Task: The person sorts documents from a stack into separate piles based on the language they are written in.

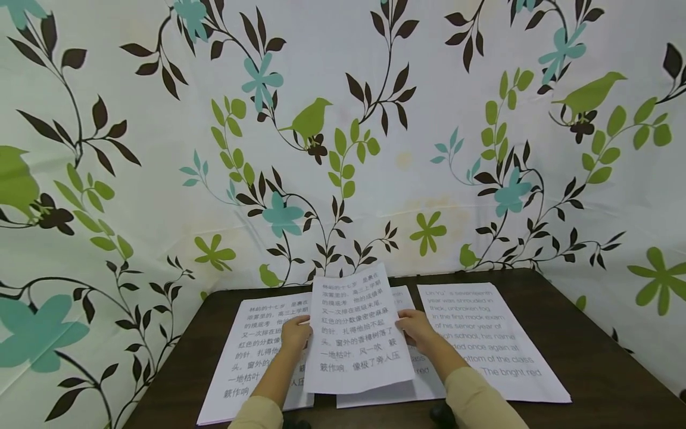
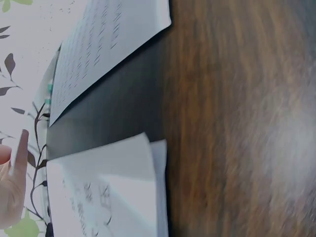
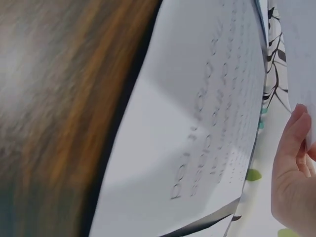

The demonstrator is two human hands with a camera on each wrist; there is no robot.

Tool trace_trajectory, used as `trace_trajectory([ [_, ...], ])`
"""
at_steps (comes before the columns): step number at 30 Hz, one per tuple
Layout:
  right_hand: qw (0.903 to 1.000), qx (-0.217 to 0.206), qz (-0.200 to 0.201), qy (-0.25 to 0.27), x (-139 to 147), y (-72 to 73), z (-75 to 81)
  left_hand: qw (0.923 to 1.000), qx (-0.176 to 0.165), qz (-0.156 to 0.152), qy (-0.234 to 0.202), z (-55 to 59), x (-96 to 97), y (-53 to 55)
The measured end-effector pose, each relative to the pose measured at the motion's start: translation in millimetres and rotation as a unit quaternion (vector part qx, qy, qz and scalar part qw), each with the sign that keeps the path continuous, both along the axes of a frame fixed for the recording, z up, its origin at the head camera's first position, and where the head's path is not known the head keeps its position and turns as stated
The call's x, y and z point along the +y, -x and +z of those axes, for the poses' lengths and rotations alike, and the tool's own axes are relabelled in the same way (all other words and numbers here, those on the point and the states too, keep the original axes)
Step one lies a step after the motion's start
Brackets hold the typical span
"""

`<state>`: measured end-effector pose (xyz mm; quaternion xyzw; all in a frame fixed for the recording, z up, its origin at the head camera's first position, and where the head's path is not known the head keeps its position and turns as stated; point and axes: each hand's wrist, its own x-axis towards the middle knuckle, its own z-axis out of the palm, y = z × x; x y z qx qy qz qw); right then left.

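A white printed sheet of paper [image 1: 351,333], covered in lines of Chinese characters, is held up tilted above the table. My left hand [image 1: 296,333] grips its left edge, and my right hand [image 1: 417,329] pinches its right edge between thumb and fingers. In the right wrist view, the right hand [image 3: 296,173] has the raised sheet [image 3: 302,59] at its fingertips. At the left wrist view's edge, only part of the left hand [image 2: 12,182] shows. Behind the raised sheet lies a stack of paper [image 1: 386,393] with English print, mostly hidden.
A stack with Chinese print [image 1: 257,357] lies on the left, partly under the left forearm. On the right lies a stack with English print [image 1: 493,333]. The dark wooden table [image 1: 605,369] meets a wall covering [image 1: 407,119] patterned with leaves and birds.
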<state>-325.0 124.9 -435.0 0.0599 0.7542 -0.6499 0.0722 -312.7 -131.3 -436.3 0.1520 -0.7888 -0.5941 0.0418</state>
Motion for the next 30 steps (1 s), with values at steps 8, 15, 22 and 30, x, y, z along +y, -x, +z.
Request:
trace_trajectory([
  [8,0.9995,0.015,0.016,0.023,-15,1.0,9.7,0.9990,0.027,0.017,-0.031,11.7,-18.1,-6.9],
  [15,0.9977,0.025,0.040,0.049,-31,-1.1,17.9,0.9983,0.012,0.038,-0.042,13.0,-33.5,-4.3],
  [22,0.9966,0.032,0.049,0.057,-46,0.3,21.0,0.9969,0.030,0.045,-0.058,17.5,-46.9,-4.6],
  [30,0.9966,0.025,0.023,0.075,-68,2.4,24.2,0.9941,0.036,0.070,-0.074,26.8,-63.6,-9.3],
])
